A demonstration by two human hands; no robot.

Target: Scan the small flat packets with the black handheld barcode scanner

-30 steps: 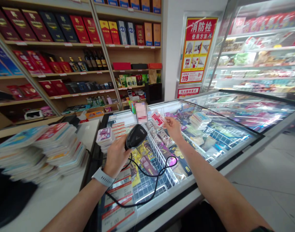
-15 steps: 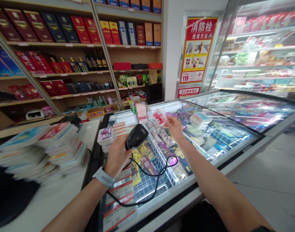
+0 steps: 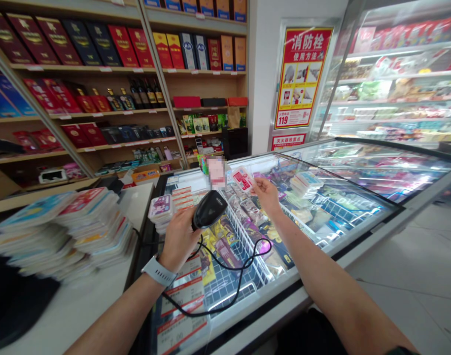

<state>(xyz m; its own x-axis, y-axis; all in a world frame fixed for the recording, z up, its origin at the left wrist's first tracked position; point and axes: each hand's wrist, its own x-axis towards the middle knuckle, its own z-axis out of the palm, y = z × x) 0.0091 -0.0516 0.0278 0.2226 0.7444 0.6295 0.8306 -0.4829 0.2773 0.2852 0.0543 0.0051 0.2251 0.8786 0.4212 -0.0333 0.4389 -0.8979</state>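
Observation:
My left hand is wrapped round a black barcode scanner, whose head points away toward the upper right. A black cable loops from it over the glass. In my right hand a small white card with red print is pinched by its right edge, a little beyond the scanner's head. Just left of the scanner sits a short stack of cards. Another card stack stands to the right of my right hand. Both rest on the glass-topped freezer.
Tall piles of cards cover part of the white counter at left. Price labels lie along the freezer's left side. Wire baskets with packaged goods show under the glass. Shelves of boxes and a red-yellow poster are behind.
Almost nothing differs. Both hands keep their hold on the scanner and the card, with hardly any shift in position.

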